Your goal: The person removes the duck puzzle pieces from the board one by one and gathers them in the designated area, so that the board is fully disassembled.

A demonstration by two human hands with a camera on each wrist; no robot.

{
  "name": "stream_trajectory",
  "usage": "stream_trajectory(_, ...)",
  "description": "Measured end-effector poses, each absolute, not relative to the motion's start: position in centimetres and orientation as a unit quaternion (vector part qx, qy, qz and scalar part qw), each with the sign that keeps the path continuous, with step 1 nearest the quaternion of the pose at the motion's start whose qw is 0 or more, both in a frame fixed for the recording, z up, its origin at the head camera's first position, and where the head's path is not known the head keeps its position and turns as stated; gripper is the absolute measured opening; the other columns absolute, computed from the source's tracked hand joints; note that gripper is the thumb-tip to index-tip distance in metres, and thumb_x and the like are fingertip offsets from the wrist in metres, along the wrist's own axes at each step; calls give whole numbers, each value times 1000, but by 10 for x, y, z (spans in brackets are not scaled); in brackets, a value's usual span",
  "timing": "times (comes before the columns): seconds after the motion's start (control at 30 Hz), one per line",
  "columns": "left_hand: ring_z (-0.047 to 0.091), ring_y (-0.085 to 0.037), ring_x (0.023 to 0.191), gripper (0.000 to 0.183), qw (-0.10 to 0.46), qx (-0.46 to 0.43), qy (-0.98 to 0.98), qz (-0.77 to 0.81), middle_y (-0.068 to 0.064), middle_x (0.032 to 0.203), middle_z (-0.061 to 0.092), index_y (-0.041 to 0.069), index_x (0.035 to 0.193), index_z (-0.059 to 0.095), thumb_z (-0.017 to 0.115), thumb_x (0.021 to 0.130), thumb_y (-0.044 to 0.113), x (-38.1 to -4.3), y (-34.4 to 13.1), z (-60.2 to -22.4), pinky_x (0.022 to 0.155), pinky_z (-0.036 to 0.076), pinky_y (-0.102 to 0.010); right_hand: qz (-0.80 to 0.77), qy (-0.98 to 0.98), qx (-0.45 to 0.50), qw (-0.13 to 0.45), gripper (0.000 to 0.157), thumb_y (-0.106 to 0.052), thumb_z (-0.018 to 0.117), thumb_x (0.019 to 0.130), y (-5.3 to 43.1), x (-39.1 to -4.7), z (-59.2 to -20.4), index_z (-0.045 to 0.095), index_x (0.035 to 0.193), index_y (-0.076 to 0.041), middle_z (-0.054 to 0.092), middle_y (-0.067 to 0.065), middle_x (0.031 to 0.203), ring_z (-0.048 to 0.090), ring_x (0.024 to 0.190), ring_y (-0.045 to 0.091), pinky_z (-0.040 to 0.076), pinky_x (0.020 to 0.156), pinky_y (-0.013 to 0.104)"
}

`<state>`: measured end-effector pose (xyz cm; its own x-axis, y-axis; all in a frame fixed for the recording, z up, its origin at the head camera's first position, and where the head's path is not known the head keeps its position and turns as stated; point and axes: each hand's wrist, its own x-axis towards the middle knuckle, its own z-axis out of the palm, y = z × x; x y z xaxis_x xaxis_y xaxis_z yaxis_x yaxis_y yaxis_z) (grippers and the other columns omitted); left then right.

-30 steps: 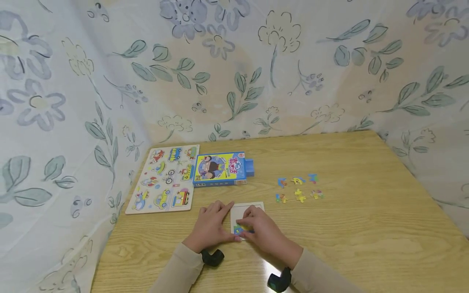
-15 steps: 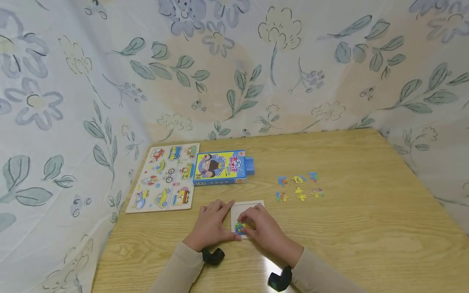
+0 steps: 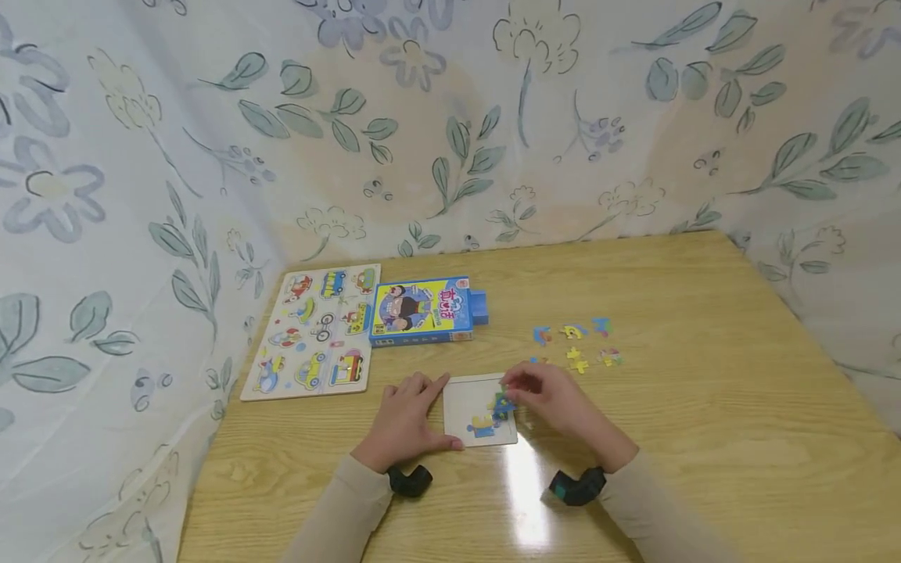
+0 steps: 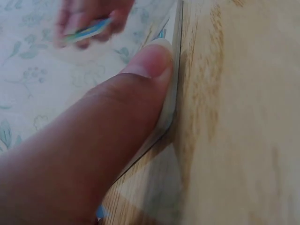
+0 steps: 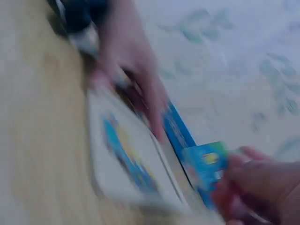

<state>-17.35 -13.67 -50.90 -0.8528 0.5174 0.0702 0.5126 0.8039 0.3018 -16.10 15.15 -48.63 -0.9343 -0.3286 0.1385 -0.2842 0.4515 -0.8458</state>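
Observation:
A small pale puzzle board (image 3: 468,403) lies near the middle of the table. My left hand (image 3: 404,418) rests at its left side, index finger by the upper left corner and thumb along the lower edge. In the left wrist view the thumb (image 4: 150,61) presses the board's rim. Over the board's right side, my right hand (image 3: 552,397) pinches a blue and green jigsaw piece (image 5: 204,161) between thumb and fingers, raised off the board. Yellow and blue jigsaw pieces (image 3: 482,427) lie low on the board, partly behind the pinched one. The right wrist view is blurred.
Several loose jigsaw pieces (image 3: 576,360) lie in two rows beyond my right hand, one partly hidden by it. A blue and yellow box (image 3: 422,310) and a vehicle picture board (image 3: 310,332) lie at the back left. A floral cloth (image 3: 521,180) hangs behind the table.
My right hand has moved to the right from low on the board, carrying the blue and green jigsaw piece up with it. The yellow and blue pieces are now uncovered. My left hand stays put.

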Motion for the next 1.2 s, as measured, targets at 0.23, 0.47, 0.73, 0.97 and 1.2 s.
stream_trajectory(0.23, 43, -14, 94, 114, 13, 266, 951, 157, 6, 104, 46, 15, 159, 47, 84, 69, 75, -175, -135, -510, 87, 32, -42, -352, 925, -143, -9, 20, -9, 82, 91, 197, -155, -496, 77, 111, -9, 66, -2, 104, 60, 86, 15, 53, 75, 33)
stream_trajectory(0.47, 43, -13, 94, 113, 6, 270, 949, 162, 6, 105, 47, 16, 159, 47, 83, 70, 76, -175, -137, -512, 85, 32, -41, -304, 943, -138, -17, 26, -17, 88, 86, 199, -146, -499, 79, 111, -15, 59, -3, 103, 53, 85, 15, 48, 74, 36)
stream_trajectory(0.73, 44, -14, 95, 113, 5, 272, 948, 167, 5, 106, 48, 15, 159, 47, 84, 71, 74, -174, -138, -512, 87, 33, -43, -269, 941, -182, -94, 26, -14, 92, 81, 178, -145, -493, 82, 105, -13, 63, -1, 99, 57, 84, 16, 50, 72, 35)
stream_trajectory(0.97, 43, -13, 93, 112, 2, 268, 949, 164, 4, 106, 48, 14, 159, 47, 84, 72, 74, -174, -140, -511, 84, 32, -41, -194, 926, -313, -87, 44, -34, 83, 91, 123, -137, -500, 75, 128, -13, 63, 7, 135, 56, 123, 31, 47, 102, 55)
stream_trajectory(1.2, 42, -13, 93, 113, 4, 273, 949, 157, 4, 108, 49, 15, 160, 45, 83, 72, 75, -174, -138, -513, 83, 31, -39, -195, 930, -305, -66, 40, -35, 84, 90, 112, -131, -509, 77, 123, -14, 64, -1, 124, 56, 115, 21, 50, 95, 46)
